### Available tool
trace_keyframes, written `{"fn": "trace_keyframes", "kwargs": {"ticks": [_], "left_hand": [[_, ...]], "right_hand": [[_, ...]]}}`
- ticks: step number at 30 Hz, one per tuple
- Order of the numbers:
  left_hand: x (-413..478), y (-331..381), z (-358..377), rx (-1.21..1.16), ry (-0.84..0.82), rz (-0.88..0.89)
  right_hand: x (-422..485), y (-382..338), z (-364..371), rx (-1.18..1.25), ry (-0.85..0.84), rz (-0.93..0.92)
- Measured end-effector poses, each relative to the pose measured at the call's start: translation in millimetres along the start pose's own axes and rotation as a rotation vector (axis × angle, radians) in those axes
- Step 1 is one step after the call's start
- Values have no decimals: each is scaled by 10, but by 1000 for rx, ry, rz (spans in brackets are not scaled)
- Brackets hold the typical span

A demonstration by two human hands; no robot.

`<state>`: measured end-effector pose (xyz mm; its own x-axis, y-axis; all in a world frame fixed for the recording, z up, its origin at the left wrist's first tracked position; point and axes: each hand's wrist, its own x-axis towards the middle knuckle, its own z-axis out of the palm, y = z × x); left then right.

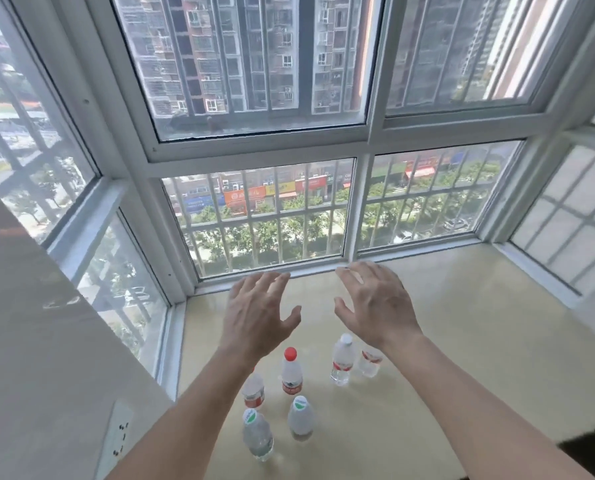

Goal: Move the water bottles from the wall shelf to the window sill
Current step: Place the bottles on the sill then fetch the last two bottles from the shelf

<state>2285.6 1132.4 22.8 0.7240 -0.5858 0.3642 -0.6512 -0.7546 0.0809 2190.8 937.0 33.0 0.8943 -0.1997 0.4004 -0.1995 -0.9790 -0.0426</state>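
Several clear plastic water bottles stand upright on the beige window sill. A red-capped bottle is in the middle, a white-capped bottle to its right, and two green-capped bottles nearer to me. Another red-labelled bottle is partly hidden by my left forearm, and one more sits under my right wrist. My left hand and my right hand hover above the bottles, palms down, fingers spread, holding nothing. The wall shelf is not in view.
Barred bay windows enclose the sill at the back, left and right. A white wall with a power socket rises at the left. A dark object shows at the bottom right corner.
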Motion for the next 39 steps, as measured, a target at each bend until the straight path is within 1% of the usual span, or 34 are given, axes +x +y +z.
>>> {"fn": "trace_keyframes", "kwargs": {"ticks": [6,13,20,28,33,39], "left_hand": [[34,752,214,-121,-54,242],[-73,1863,341,-257,-98,529],[-277,2909,434,-335,-145,751],[-243,4114,648,-361,-164,918],[-41,5129,911,-362,-167,992],[165,6452,1154,-379,-169,1047]], "right_hand": [[-818,519,-320,-126,-13,277],[-1954,977,-777,-262,-39,586],[-2871,1374,-1023,-278,2,827],[-3513,2201,-1068,-345,63,950],[-3814,3098,-1055,-347,90,1013],[-4162,4242,-1242,-337,126,1095]]}}
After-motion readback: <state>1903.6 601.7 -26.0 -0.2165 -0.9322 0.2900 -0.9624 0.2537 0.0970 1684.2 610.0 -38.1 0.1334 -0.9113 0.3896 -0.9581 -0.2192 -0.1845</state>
